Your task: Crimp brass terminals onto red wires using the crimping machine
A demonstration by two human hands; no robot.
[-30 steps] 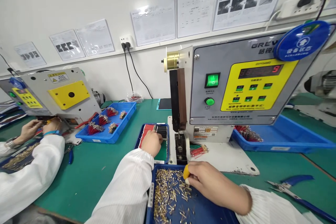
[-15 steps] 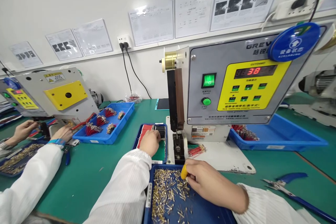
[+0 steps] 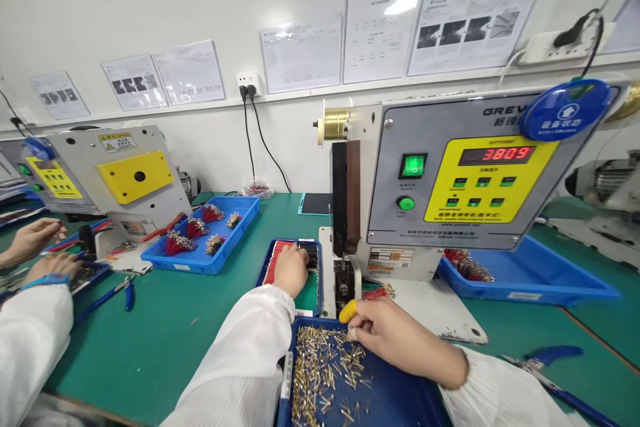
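My left hand [image 3: 291, 269] is over a small blue tray [image 3: 320, 293] of red wires [image 3: 280, 259] and black wires [image 3: 314, 257]. Its fingers are curled down at the black wires, and what the tips pinch is hidden. My right hand [image 3: 395, 333], with a yellow cover on one finger, is above the back edge of a dark blue tray [image 3: 400, 400] of loose gold-coloured metal pins [image 3: 320, 367]. Thumb and fingers there are drawn together; anything between them is too small to make out. Just beyond stands the machine's black pressing head [image 3: 345, 283].
The grey machine [image 3: 395, 213] has a lit red display. Bundled red wires [image 3: 379, 291] lie on its base. Pliers [image 3: 545, 363] rest at right, near a blue bin [image 3: 540, 273]. At left, a co-worker's hands [image 3: 53, 267] are by another machine [image 3: 120, 173], beside a blue tray [image 3: 200, 260].
The view has shifted slightly. My left hand stays at the wires; my right fingers have shifted a little over the pin tray. The display went from 38 to 3809. The co-worker's hands moved left.
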